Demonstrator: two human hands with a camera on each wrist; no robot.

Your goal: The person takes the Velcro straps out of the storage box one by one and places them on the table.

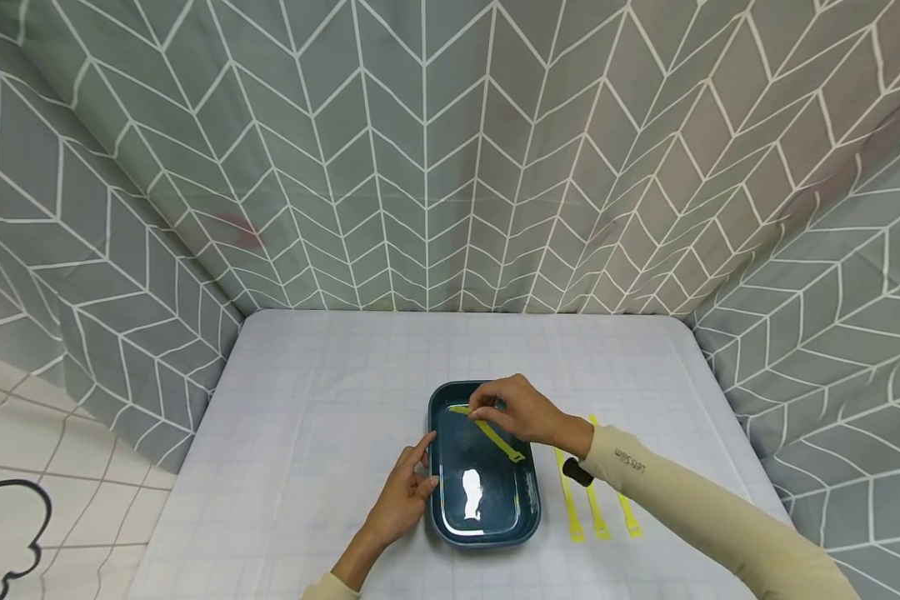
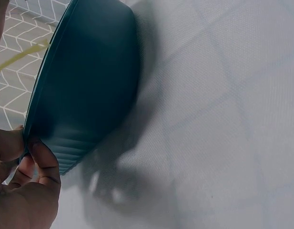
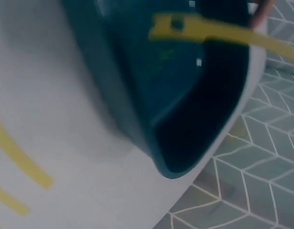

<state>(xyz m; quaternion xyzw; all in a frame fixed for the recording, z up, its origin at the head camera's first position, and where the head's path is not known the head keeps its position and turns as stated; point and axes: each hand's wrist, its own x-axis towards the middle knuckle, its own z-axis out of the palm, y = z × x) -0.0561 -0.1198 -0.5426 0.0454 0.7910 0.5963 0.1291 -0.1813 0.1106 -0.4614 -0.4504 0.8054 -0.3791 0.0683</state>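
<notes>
A dark teal rectangular tray (image 1: 450, 492) with raised walls stands on the table. At its left side my left hand (image 1: 399, 498) pinches the rim between thumb and fingers, with the tray's outer wall (image 2: 89, 71) beside them in the left wrist view. Over the far part of the tray, my right hand (image 1: 523, 408) pinches a yellow cable strap (image 1: 501, 440) near one end. The strap's slotted head (image 3: 161, 28) hangs toward the tray's right wall, above the inside.
Three more yellow straps (image 1: 570, 504) lie side by side on the white cloth (image 1: 330, 400) to the right of the tray, partly hidden under the right forearm. A patterned curtain (image 1: 450, 208) encloses the table's back and sides.
</notes>
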